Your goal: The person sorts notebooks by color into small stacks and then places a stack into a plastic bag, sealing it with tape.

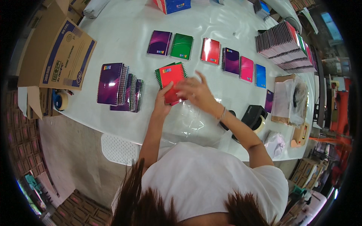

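Red rectangular notebook [172, 78], topmost of a small fanned stack at mid-frame, is gripped by the left hand [162, 101]; the right hand [194, 90] blurs over its right side, and I cannot tell whether it grasps. Glossy purple spiral notebooks [109, 81] lie left of centre; a brown cardboard box [62, 56] stands upper left.

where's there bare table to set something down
Bare: the table between the open carton and the row's leftmost notebook; also between the right hand and the pink notebook. Crowded: the right end, around the tape dispenser and tall notebook stack.
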A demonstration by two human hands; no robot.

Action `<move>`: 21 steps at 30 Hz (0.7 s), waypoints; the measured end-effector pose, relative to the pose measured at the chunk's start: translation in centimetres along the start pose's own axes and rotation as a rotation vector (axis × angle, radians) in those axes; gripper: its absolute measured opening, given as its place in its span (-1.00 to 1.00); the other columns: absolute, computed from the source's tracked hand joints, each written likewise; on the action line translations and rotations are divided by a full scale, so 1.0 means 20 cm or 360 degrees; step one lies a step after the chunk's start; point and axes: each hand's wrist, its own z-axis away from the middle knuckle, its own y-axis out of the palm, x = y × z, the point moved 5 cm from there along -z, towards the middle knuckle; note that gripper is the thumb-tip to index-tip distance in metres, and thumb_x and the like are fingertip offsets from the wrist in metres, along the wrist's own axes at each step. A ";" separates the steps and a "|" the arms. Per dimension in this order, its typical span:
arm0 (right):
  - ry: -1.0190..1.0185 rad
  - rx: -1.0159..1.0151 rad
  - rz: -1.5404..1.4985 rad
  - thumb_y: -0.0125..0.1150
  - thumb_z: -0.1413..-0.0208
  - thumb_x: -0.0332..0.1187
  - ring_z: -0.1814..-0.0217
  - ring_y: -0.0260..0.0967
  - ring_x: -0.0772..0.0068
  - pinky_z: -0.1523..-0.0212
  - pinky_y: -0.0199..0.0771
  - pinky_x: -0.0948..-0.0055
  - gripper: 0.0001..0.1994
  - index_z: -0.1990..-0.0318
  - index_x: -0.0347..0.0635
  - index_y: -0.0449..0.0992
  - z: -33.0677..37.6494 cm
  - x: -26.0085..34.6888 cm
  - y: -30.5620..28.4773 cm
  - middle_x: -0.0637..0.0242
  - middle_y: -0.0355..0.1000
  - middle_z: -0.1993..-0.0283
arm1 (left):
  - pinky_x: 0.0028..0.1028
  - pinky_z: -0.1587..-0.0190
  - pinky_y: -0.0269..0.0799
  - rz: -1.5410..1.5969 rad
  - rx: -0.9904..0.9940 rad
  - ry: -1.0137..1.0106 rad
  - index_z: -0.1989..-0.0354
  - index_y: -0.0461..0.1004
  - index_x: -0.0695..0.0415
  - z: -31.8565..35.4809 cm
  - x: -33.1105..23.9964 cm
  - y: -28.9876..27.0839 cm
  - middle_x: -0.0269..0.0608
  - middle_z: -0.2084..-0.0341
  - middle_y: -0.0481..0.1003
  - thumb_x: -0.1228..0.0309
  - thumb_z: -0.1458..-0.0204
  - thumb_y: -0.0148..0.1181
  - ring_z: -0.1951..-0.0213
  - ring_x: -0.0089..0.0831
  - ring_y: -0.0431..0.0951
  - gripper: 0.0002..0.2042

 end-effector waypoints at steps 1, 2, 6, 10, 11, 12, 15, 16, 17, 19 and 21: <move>0.0074 -0.0026 -0.0033 0.27 -0.13 -0.39 -0.21 0.36 0.37 -0.34 -0.02 -0.08 -0.74 0.02 0.09 0.60 -0.02 -0.11 -0.02 0.47 0.49 -0.09 | -0.20 -0.13 0.48 0.0058 -0.0020 0.0038 -0.16 0.40 0.18 0.03 0.00 -0.01 -0.13 -0.01 0.54 0.26 -0.16 0.26 0.01 -0.26 0.59 -0.56; 0.0275 -0.0100 0.0016 0.28 -0.10 -0.40 -0.23 0.35 0.33 -0.37 -0.05 -0.13 -0.76 0.06 0.08 0.61 -0.04 -0.27 -0.05 0.44 0.46 -0.13 | -0.19 -0.14 0.48 0.0073 -0.0074 0.0038 -0.16 0.40 0.19 0.05 0.00 -0.04 -0.13 -0.02 0.54 0.28 -0.16 0.27 -0.01 -0.26 0.59 -0.56; 0.1067 -0.0160 0.0697 0.51 0.12 -0.25 -0.47 0.05 -0.12 -0.37 -0.03 -0.27 -0.20 -0.36 0.13 0.29 0.14 -0.99 -0.20 -0.08 0.15 -0.41 | -0.16 -0.15 0.46 0.0150 -0.0191 0.0012 -0.15 0.39 0.21 0.14 0.01 -0.10 -0.09 -0.05 0.52 0.35 -0.15 0.27 -0.05 -0.24 0.56 -0.59; 0.1215 0.0053 0.0744 0.62 0.32 -0.21 -0.48 -0.03 -0.32 -0.40 0.03 -0.23 0.07 -0.46 0.12 0.12 0.34 -1.20 -0.28 -0.21 0.03 -0.46 | -0.14 -0.15 0.46 0.0168 -0.0247 -0.0055 -0.14 0.39 0.22 0.20 0.02 -0.13 -0.07 -0.06 0.52 0.37 -0.16 0.26 -0.07 -0.23 0.55 -0.60; 0.1131 0.0015 0.0683 0.64 0.34 -0.22 -0.48 -0.04 -0.34 -0.41 0.04 -0.19 0.10 -0.46 0.11 0.12 0.38 -1.24 -0.30 -0.20 0.02 -0.47 | -0.14 -0.15 0.46 0.0158 -0.0224 -0.0061 -0.14 0.39 0.22 0.20 0.03 -0.12 -0.07 -0.06 0.52 0.37 -0.16 0.26 -0.07 -0.22 0.55 -0.59; 0.1051 -0.0024 0.0625 0.65 0.37 -0.22 -0.49 -0.06 -0.36 -0.43 0.05 -0.15 0.12 -0.46 0.10 0.11 0.42 -1.27 -0.31 -0.20 0.00 -0.48 | -0.14 -0.15 0.46 0.0146 -0.0198 -0.0069 -0.15 0.39 0.23 0.20 0.04 -0.10 -0.07 -0.06 0.52 0.37 -0.16 0.26 -0.07 -0.22 0.55 -0.59; 0.1016 0.0074 0.0531 0.60 0.25 -0.28 -0.46 0.02 -0.31 -0.44 0.12 0.03 0.01 -0.45 0.04 0.15 0.38 -1.19 -0.31 -0.20 0.00 -0.48 | -0.15 -0.15 0.46 0.0140 -0.0208 -0.0090 -0.15 0.39 0.23 0.21 0.05 -0.13 -0.07 -0.06 0.52 0.36 -0.16 0.27 -0.06 -0.23 0.55 -0.59; 0.0984 0.0095 0.0458 0.56 0.20 -0.29 -0.45 0.05 -0.28 -0.42 0.15 0.06 -0.05 -0.43 0.03 0.18 0.39 -1.18 -0.32 -0.21 0.01 -0.47 | -0.15 -0.15 0.47 0.0142 -0.0201 -0.0117 -0.15 0.39 0.23 0.19 0.07 -0.12 -0.07 -0.06 0.52 0.35 -0.16 0.27 -0.06 -0.23 0.55 -0.58; 0.0951 0.0116 0.0384 0.53 0.14 -0.30 -0.44 0.08 -0.25 -0.41 0.18 0.08 -0.11 -0.42 0.01 0.21 0.40 -1.17 -0.33 -0.22 0.02 -0.46 | -0.18 -0.14 0.47 0.0132 -0.0173 -0.0121 -0.15 0.40 0.23 0.18 0.08 -0.12 -0.09 -0.05 0.52 0.34 -0.15 0.28 -0.05 -0.26 0.56 -0.58; 0.0852 0.0128 0.0282 0.45 0.04 -0.34 -0.41 0.15 -0.20 -0.37 0.23 0.13 -0.24 -0.38 -0.02 0.28 0.43 -1.15 -0.37 -0.21 0.10 -0.42 | -0.22 -0.12 0.48 0.0114 -0.0119 -0.0119 -0.14 0.41 0.22 0.15 0.10 -0.09 -0.12 -0.02 0.53 0.31 -0.14 0.30 -0.03 -0.30 0.57 -0.57; 0.0717 0.0113 0.0225 0.35 -0.07 -0.38 -0.35 0.24 -0.14 -0.33 0.29 0.18 -0.38 -0.34 -0.05 0.34 0.44 -1.13 -0.41 -0.19 0.22 -0.35 | -0.21 -0.13 0.47 0.0102 -0.0107 -0.0139 -0.14 0.41 0.22 0.13 0.11 -0.06 -0.10 -0.03 0.53 0.32 -0.14 0.30 -0.04 -0.28 0.56 -0.57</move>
